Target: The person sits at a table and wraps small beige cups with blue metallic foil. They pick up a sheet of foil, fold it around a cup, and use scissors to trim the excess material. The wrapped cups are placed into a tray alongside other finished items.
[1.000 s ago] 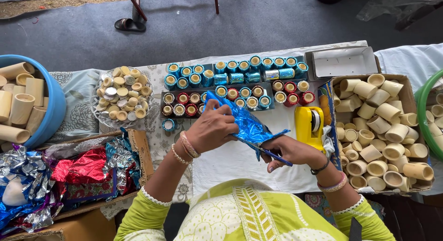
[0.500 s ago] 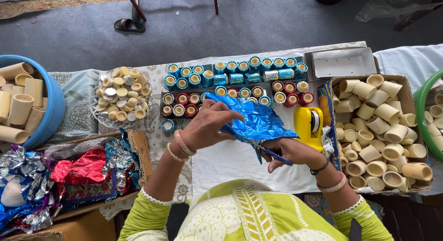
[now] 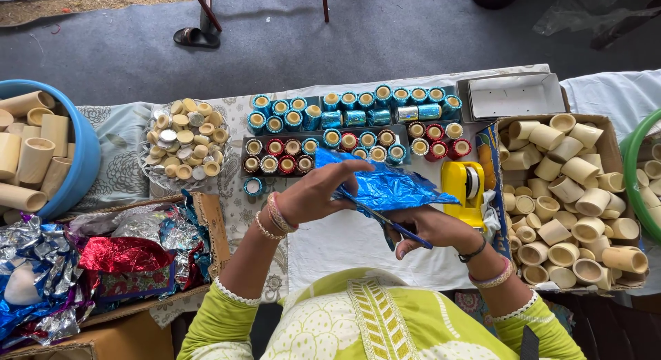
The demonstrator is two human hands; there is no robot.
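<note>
A crinkled sheet of shiny blue foil (image 3: pixel 385 182) hangs over the white cloth (image 3: pixel 337 246) in front of me. My left hand (image 3: pixel 320 192) pinches its left edge, thumb and fingers closed on the foil. My right hand (image 3: pixel 427 229) grips a pair of blue-handled scissors (image 3: pixel 389 225), whose blades reach under the foil's lower edge. Just beyond my hands stand rows of small foil-wrapped rings (image 3: pixel 344 129), blue at the back and red and blue nearer me.
A yellow tape dispenser (image 3: pixel 465 188) stands right of my hands. A cardboard box of bare cream tubes (image 3: pixel 571 194) is at right, a blue tub of long tubes (image 3: pixel 34 153) at left. A glass dish of caps (image 3: pixel 182 146) and a box of crumpled foil (image 3: pixel 117 253) lie left.
My left hand has lifted and stretched the foil out flatter toward the right. The scissors have moved along under the foil's edge.
</note>
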